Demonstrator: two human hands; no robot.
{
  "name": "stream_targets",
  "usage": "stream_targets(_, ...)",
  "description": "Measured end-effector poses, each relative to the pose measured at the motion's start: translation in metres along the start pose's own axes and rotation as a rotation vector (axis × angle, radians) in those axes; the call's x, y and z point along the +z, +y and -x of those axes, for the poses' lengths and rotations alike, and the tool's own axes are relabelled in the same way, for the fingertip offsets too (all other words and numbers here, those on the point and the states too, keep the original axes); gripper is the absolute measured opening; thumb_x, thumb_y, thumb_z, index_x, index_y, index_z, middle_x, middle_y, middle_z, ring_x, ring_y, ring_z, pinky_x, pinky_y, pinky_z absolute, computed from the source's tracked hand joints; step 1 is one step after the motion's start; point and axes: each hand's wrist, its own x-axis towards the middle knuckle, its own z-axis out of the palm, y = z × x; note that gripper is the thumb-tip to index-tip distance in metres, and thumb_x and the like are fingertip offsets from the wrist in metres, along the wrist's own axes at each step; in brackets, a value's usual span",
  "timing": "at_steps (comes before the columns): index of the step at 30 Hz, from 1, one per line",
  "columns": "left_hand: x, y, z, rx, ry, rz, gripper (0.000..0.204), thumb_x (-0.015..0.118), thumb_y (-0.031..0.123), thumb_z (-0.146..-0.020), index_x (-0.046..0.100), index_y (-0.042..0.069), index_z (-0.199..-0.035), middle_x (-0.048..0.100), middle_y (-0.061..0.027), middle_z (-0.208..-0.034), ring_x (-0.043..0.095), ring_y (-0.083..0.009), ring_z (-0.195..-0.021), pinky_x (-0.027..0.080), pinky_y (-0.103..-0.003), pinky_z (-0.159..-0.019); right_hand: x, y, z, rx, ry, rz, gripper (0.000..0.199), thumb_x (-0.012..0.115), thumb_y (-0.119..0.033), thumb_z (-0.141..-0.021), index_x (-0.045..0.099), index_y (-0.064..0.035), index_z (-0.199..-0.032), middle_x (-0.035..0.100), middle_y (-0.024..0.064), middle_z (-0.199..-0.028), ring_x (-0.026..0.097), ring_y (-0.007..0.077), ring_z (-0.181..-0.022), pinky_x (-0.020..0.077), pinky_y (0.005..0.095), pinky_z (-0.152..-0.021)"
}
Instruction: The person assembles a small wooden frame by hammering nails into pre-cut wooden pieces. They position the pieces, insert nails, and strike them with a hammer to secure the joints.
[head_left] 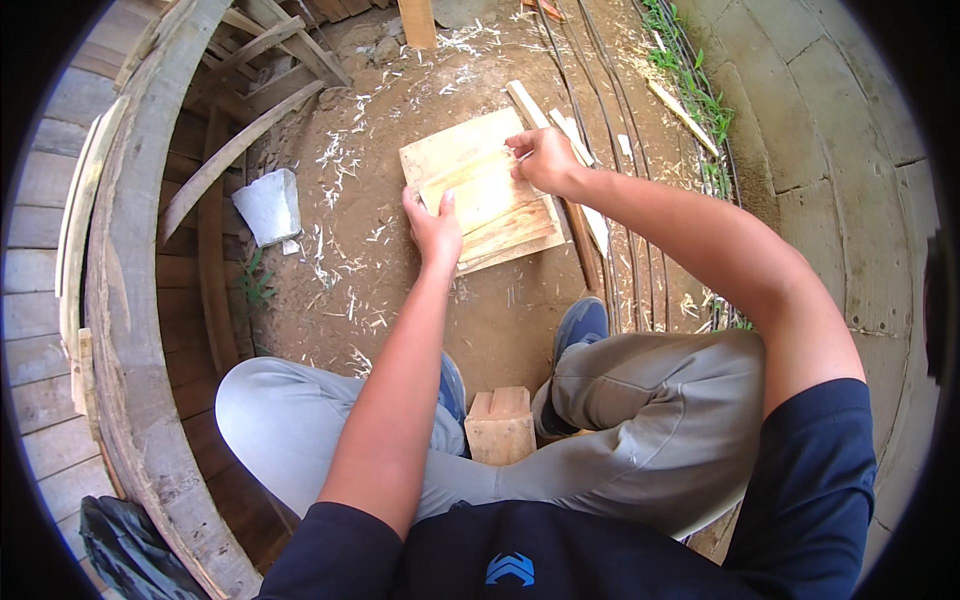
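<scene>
- I see my left hand [434,228] gripping the near left edge of a pale flat wooden board [483,190], thumb on top.
- My right hand [543,157] pinches a thin pale wooden strip [470,172] lying across it.
- The board rests on the sandy ground [500,320], beyond my knees.
</scene>
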Motion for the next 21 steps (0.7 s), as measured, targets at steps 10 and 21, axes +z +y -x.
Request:
stream_targets(10, 0.014, 0.000, 0.009, -0.060, 0.066, 0.399, 0.055, 0.068, 0.004, -0.099, 0.040, -0.004, -0.146, 0.054, -0.0267, -0.149, 0.055, -0.0288, -0.138, 0.040, -0.037, -0.115, -0.002, 0.013, -0.001, 0.093, -0.031, -0.253, 0.051, 0.080, 0.005, -0.082, 0.071, -0.0032, -0.132, 0.072, 0.0068, -0.120, 0.069, 0.0182, -0.110, 0.0563, 0.0309, -0.097)
stream_targets(21, -0.017, 0.020, -0.007, -0.077, -0.177, 0.356, 0.054, 0.070, 0.000, -0.095, 0.050, 0.000, -0.145, 0.064, -0.0220, -0.138, 0.063, -0.0280, -0.126, 0.048, -0.037, -0.108, -0.017, -0.005, -0.002, 0.066, -0.199, -0.036, 0.061, 0.078, -0.003, -0.087, 0.058, -0.0033, -0.144, 0.067, 0.0153, -0.129, 0.069, 0.0250, -0.113, 0.0562, 0.0368, -0.101)
